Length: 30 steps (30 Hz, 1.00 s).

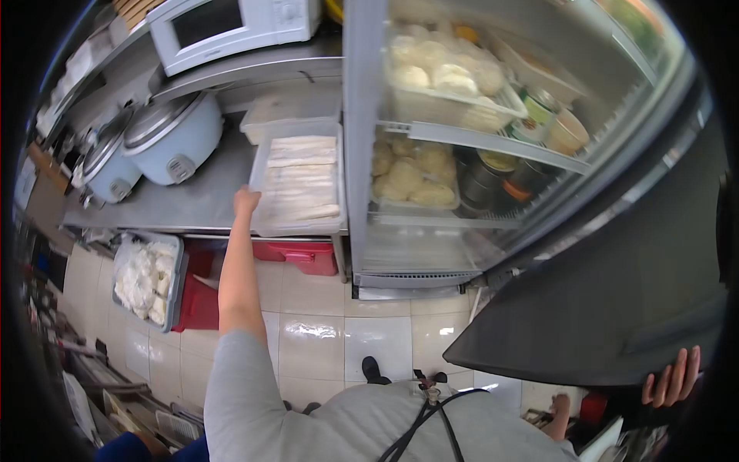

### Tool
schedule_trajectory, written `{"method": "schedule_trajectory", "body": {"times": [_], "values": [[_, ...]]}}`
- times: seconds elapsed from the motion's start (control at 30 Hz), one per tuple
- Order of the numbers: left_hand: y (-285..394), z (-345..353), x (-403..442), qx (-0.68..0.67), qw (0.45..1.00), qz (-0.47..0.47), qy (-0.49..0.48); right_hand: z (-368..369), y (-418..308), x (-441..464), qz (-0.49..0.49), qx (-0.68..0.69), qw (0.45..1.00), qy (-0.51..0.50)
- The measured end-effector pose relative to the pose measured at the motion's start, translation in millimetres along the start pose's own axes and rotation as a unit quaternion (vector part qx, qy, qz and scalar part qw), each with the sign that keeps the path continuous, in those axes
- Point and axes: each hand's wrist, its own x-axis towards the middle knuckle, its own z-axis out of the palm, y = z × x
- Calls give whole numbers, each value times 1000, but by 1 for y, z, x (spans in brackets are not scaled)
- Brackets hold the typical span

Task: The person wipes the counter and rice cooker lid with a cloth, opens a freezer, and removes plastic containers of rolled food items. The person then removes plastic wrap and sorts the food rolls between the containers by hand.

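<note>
My left hand (246, 200) is closed on the left rim of a clear plastic container (265, 173) on the steel counter. Pale, long rolls (302, 177) lie stacked in rows inside the container. At the far lower right, the fingers of my right hand (673, 379) curl over the edge of the dark fridge door (585, 308), which stands open; the rest of that hand is hidden. Tubs of round, pale dough-like pieces (446, 73) sit on the fridge shelves.
Two blue rice cookers (175, 142) stand on the steel counter (177, 208), below a white microwave (231, 31). A grey bin (178, 285) of white, plastic-wrapped items is on the tiled floor beside a red container (202, 304). Another person's blue clothing (127, 446) shows at lower left.
</note>
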Motion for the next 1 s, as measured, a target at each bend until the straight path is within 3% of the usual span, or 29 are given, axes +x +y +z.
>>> {"method": "schedule_trajectory", "body": {"times": [0.07,0.1,0.17,0.23,0.27,0.33,0.37,0.43,0.5,0.57,0.63,0.67,0.7,0.73,0.77,0.8,0.83,0.87,0.9,0.97,1.0], "values": [[29,-12,-22,-16,993,22,113,-3,-34,-1,97,44,993,-47],[52,-32,-44,-82,985,82,126,-4,-57,-2,178,91,977,-77],[62,-27,-56,-118,963,136,200,-6,-113,-6,406,210,880,-132],[80,-36,-83,-219,951,155,154,-7,-172,-12,645,316,676,-164],[76,-29,-86,-238,938,197,156,-7,-202,-16,751,364,528,-158],[125,-48,-145,-257,936,199,137,-18,-257,-33,868,446,209,-55],[171,-78,-199,-311,927,180,110,-19,-279,-34,878,466,105,-41],[223,-95,-259,-351,905,219,101,-18,-313,-32,854,519,-37,-30],[266,-97,-317,-434,861,263,26,-13,-336,-29,806,578,-127,-27],[313,-98,-383,-464,817,341,-42,-7,-350,-29,747,639,-180,-34],[358,-110,-454,-494,775,381,-97,2,-362,-46,674,713,-176,-81],[376,-120,-483,-495,772,386,-96,12,-377,-63,618,765,-134,-121],[392,-131,-510,-550,724,404,-98,16,-385,-77,645,758,-54,-85],[406,-142,-530,-602,672,419,-100,30,-410,-99,670,738,-29,-69],[416,-152,-545,-624,680,375,-85,41,-429,-122,694,718,-6,-54],[424,-163,-564,-644,644,406,-76,42,-425,-144,693,719,-7,-53],[432,-173,-583,-663,605,435,-67,45,-412,-169,715,693,-58,-75],[439,-180,-600,-663,606,435,-64,52,-400,-192,734,664,-107,-97],[444,-186,-616,-653,617,437,-35,60,-395,-210,732,666,-106,-96],[457,-186,-643,-640,626,444,1,83,-384,-242,772,615,-157,-35],[463,-183,-654,-620,656,429,33,100,-383,-256,770,618,-156,-30]]}}
